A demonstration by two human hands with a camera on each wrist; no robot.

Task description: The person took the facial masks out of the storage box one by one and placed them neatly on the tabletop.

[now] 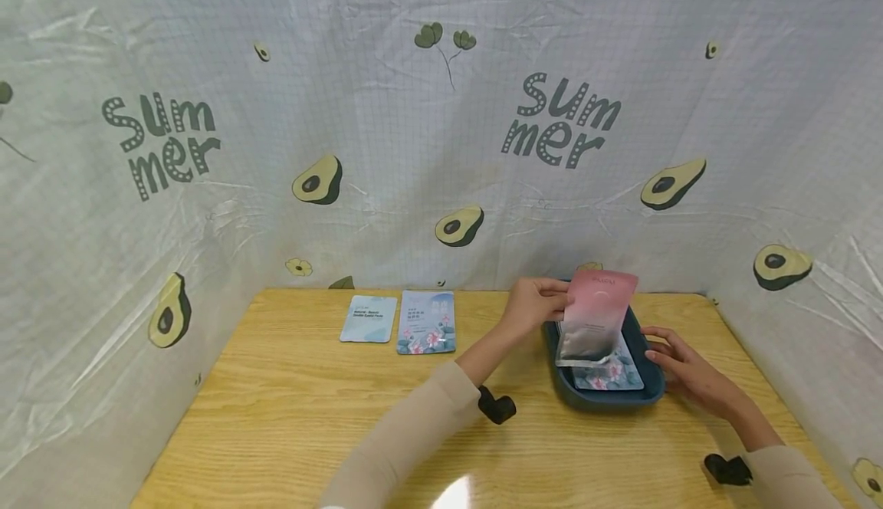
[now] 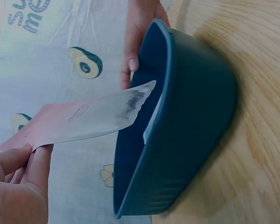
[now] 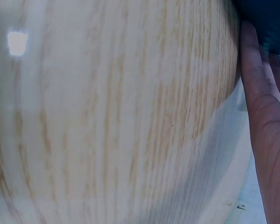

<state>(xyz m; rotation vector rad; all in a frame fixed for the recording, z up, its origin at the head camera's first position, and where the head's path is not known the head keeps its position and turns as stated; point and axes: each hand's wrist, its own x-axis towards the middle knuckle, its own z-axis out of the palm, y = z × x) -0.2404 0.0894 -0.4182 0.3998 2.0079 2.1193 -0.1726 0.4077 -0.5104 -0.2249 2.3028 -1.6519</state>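
Note:
My left hand point(image 1: 534, 306) pinches a pink and silver sachet point(image 1: 602, 306) by its edge. The sachet hangs tilted over a dark blue plastic basin point(image 1: 586, 400), its silver end low inside the rim in the left wrist view. Beneath it in the basin lies a blue floral packet point(image 1: 624, 371), partly covered by the sachet. At the basin's right side, my right hand point(image 1: 693, 371) rests against the rim and outer wall with fingers extended. The right wrist view shows those fingers point(image 3: 254, 70) nearly straight along the blue wall.
Two flat packets lie left of the basin near the table's back edge: a pale blue one point(image 1: 369, 319) and a blue floral one point(image 1: 426, 322). A white printed curtain point(image 1: 386, 110) closes off the back and sides of the wooden table point(image 1: 290, 402).

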